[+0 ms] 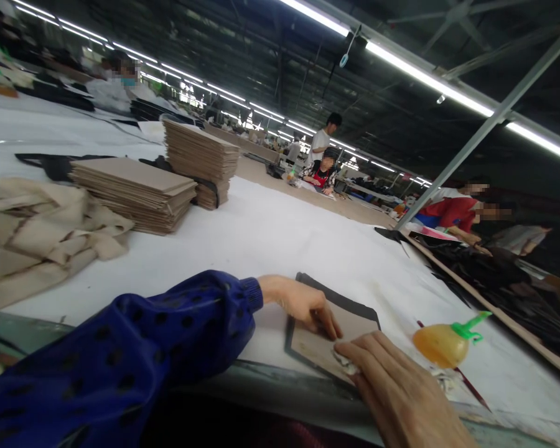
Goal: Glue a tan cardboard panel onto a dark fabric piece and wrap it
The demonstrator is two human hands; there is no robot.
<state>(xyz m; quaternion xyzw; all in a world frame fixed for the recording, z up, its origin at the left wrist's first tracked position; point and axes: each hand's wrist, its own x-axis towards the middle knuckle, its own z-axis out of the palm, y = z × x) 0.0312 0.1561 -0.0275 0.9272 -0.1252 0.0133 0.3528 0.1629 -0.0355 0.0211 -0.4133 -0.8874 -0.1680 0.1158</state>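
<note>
A brown cardboard panel (336, 317) with dark fabric showing along its edges lies flat near the table's front edge. My left hand (308, 305), in a blue dotted sleeve, rests on it with bent fingertips slightly apart and touching the surface. From the lower right, my right hand (396, 379) reaches onto the panel's near right part. Its fingers press a small crumpled whitish wad (346, 361) against the board. A squeeze bottle (441, 345) of amber liquid with a green nozzle lies to the right, over a thin dark red stick (473, 389).
Brown boards stand in a low stack (135, 193) and a taller stack (200, 162) at the left. Beige cloth (42, 236) lies heaped beside them on the white table (289, 230). A slanted metal post (471, 140) rises at the right. Several people work farther off.
</note>
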